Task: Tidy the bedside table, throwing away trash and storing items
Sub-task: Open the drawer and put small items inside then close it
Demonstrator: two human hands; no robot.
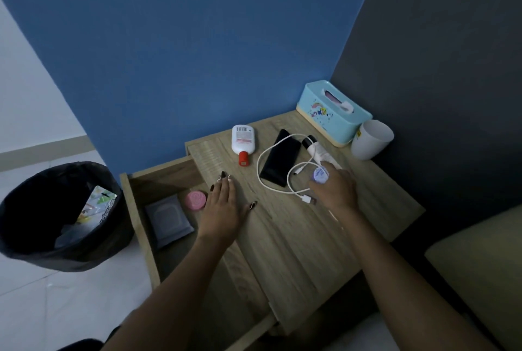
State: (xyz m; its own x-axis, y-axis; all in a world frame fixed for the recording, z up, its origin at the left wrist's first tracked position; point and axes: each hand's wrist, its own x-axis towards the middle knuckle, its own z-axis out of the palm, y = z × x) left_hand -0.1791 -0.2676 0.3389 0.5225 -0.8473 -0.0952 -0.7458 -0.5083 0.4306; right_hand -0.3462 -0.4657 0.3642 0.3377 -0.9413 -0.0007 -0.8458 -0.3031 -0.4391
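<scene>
On the wooden bedside table my left hand lies flat near the left edge, fingers apart, holding nothing. My right hand is closed around a small round jar with a blue-and-white lid. A white cable loops around a black phone. A white bottle with a red cap lies at the back, and a white tube with a black cap lies beyond my right hand. The open drawer on the left holds a pink round tin and a dark grey packet.
A black-lined bin with wrappers in it stands on the floor at the left. A turquoise tissue box and a white cup sit at the table's back right corner. A bed edge is at the right.
</scene>
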